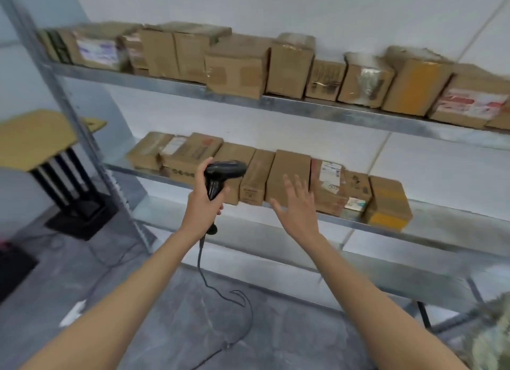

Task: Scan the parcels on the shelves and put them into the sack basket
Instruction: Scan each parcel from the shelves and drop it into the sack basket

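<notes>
My left hand (204, 204) grips the handle of a black barcode scanner (222, 174), whose head points right toward the parcels. My right hand (296, 204) is held open with fingers spread, just in front of a plain brown parcel (287, 165) on the lower shelf (430, 226); I cannot tell if it touches the box. Several cardboard parcels stand in a row on this shelf, and several more line the upper shelf (154, 81). The edge of the sack basket (494, 334) shows at the bottom right.
The scanner's black cable (220, 292) hangs down and curls on the grey floor. A metal shelf upright (82, 138) stands at the left, with a yellow-topped table on a black stand (36, 138) behind it. A dark object (13, 267) lies at the far left.
</notes>
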